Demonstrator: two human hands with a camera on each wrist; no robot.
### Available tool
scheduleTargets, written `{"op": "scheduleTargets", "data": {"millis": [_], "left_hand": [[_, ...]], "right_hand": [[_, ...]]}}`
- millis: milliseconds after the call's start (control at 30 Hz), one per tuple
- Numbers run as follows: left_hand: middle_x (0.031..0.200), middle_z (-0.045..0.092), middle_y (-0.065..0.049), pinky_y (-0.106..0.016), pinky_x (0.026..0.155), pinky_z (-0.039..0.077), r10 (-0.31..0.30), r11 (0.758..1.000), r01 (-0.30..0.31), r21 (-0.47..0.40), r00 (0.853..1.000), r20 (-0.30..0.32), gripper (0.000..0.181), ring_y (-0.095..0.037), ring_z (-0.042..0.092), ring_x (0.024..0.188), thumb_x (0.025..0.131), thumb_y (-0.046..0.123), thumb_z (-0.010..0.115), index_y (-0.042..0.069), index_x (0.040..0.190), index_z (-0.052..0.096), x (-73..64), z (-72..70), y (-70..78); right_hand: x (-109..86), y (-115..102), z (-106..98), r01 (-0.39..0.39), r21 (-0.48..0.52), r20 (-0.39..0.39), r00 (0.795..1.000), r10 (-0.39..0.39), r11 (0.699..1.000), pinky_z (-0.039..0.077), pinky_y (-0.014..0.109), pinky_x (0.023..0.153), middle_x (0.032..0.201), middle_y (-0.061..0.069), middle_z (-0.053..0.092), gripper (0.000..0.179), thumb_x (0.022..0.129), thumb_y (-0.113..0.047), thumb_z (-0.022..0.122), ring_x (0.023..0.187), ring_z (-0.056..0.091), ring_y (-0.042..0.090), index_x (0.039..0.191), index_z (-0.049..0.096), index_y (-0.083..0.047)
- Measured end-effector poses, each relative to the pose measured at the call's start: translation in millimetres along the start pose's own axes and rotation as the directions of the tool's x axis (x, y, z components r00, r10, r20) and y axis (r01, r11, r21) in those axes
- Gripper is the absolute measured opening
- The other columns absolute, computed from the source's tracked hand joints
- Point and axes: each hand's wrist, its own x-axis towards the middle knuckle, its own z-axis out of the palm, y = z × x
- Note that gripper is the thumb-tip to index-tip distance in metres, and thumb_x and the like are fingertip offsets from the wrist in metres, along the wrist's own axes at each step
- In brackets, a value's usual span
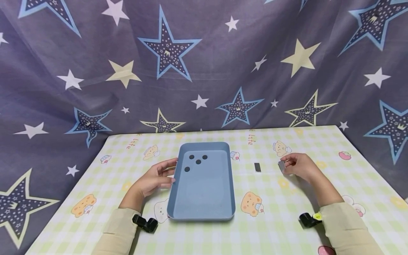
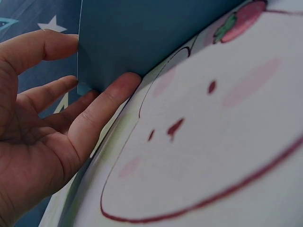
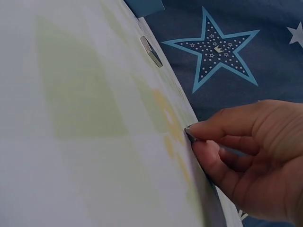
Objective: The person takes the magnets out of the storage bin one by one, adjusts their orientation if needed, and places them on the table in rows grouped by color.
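Note:
A shallow blue-grey rectangular tray (image 1: 204,198) sits on the table, with several small dark discs (image 1: 198,162) lying flat toward its far left. My left hand (image 1: 153,179) is at the tray's left side, fingers extended and fingertips right at the wall. In the left wrist view the thumb presses low against that wall. Right of the tray, my right hand (image 1: 301,166) pinches a small dark rectangular piece (image 1: 282,166) between thumb and fingers, close over the cloth. A similar dark piece (image 1: 257,167), its edge shiny, lies on the cloth between tray and right hand.
A pale green-checked tablecloth (image 1: 216,237) printed with cartoon animals covers the table. Behind its far edge hangs a dark curtain (image 1: 210,71) patterned with stars. Black wrist cameras sit on the left sleeve (image 1: 119,226) and the right sleeve (image 1: 347,226).

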Motion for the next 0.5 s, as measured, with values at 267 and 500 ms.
{"op": "scheduleTargets", "data": {"millis": [267, 500], "left_hand": [[0.153, 0.029, -0.026, -0.038, 0.088, 0.054, -0.002, 1.000, 0.002, 0.000, 1.000, -0.006, 0.081, -0.037, 0.041, 0.133, 0.082, -0.008, 0.064, -0.001, 0.152, 0.027, -0.2, 1.3, 0.8], [0.153, 0.029, -0.026, -0.038, 0.088, 0.054, 0.003, 1.000, -0.003, -0.002, 1.000, -0.002, 0.080, -0.037, 0.041, 0.133, 0.082, -0.009, 0.064, -0.001, 0.152, 0.026, -0.5, 0.9, 0.2]], "right_hand": [[-2.5, -2.6, -1.3, 0.020, -0.116, 0.013, 1.000, -0.019, 0.993, 0.047, 0.027, 0.060, 0.087, 0.009, 0.061, 0.042, 0.077, 0.002, 0.070, 0.077, 0.052, 0.021, 0.116, 0.062, 0.015], [-2.8, -4.2, -3.6, 0.020, -0.168, 0.032, 0.999, -0.015, 0.986, 0.047, 0.030, 0.065, 0.086, 0.008, 0.062, 0.041, 0.077, 0.001, 0.068, 0.078, 0.052, 0.021, 0.115, 0.063, 0.015]]}}
